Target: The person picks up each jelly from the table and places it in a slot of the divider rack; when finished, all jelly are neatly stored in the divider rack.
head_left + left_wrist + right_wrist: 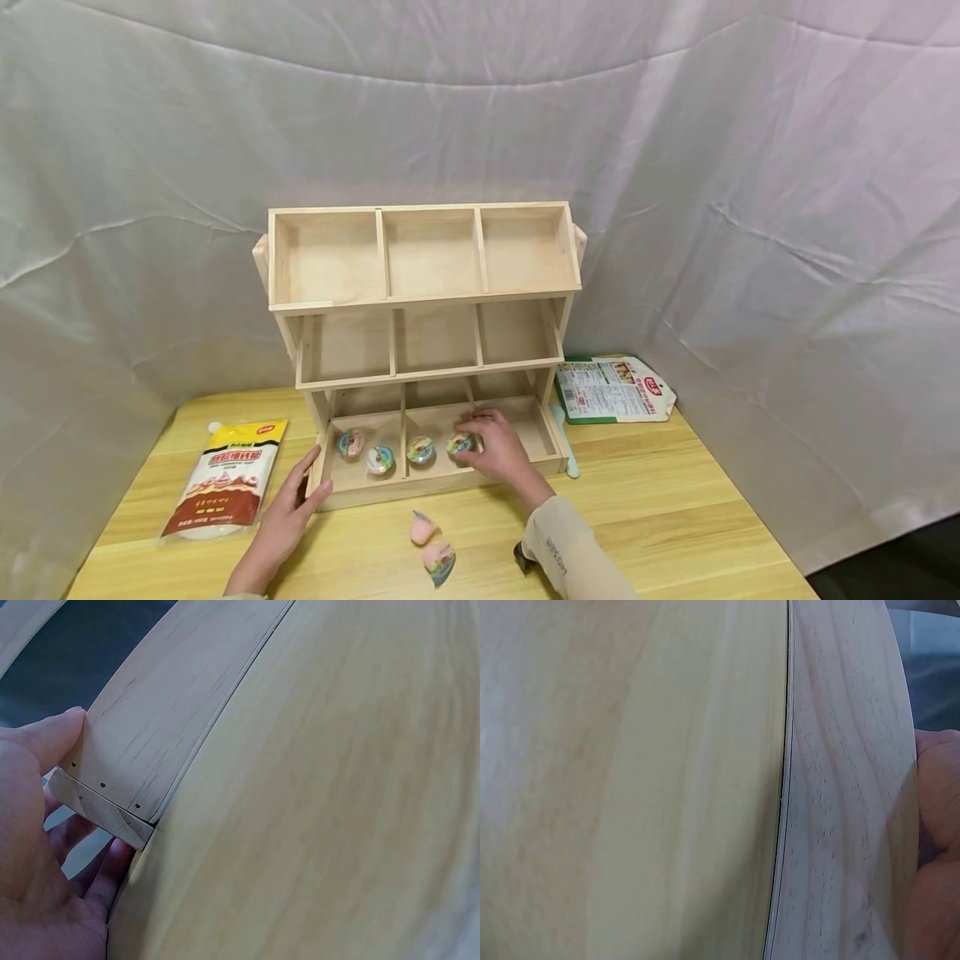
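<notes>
A three-tier wooden rack [427, 302] stands on the table, each tier divided into compartments. My left hand [288, 504] holds its lower left front corner, the thumb on the front board [180, 697] and the fingers along the side. In the bottom tier, my right hand [497, 446] pinches a small jelly cup [459, 444] in the middle compartment. Another jelly cup [421, 451] sits beside it. The left compartment holds a pink jelly cup [350, 443] and a pale jelly cup [380, 459]. In the right wrist view, the front board hides the cups and fingertips.
Two pink jelly cups, one small [422, 528] and one larger [438, 560], lie before the rack. A spouted pouch [225, 479] lies left. On the right are a flat green-and-white packet [615, 389] and a pale blue spatula [567, 446]. Grey curtains [450, 125] surround the table.
</notes>
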Action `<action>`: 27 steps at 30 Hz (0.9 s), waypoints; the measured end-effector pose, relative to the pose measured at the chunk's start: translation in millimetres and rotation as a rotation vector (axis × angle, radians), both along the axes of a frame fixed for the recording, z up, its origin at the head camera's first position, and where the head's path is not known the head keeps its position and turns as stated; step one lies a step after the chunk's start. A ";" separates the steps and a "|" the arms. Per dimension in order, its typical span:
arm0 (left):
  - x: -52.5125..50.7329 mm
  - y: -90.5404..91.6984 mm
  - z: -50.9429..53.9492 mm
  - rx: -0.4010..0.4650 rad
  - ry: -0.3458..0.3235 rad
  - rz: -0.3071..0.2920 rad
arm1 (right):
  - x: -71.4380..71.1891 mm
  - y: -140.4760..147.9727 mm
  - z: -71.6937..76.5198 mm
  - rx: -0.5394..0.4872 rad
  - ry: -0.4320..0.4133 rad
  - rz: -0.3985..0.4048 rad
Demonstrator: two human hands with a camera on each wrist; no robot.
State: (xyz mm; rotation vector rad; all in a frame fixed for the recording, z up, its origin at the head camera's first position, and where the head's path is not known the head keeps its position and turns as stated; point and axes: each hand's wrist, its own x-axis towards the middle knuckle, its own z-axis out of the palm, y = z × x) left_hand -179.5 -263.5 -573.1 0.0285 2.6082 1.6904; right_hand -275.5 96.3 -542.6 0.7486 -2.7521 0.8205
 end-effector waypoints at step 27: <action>0.3 0.9 2.5 -0.004 -0.006 0.001 | 0.8 1.1 1.2 -0.039 -0.073 0.011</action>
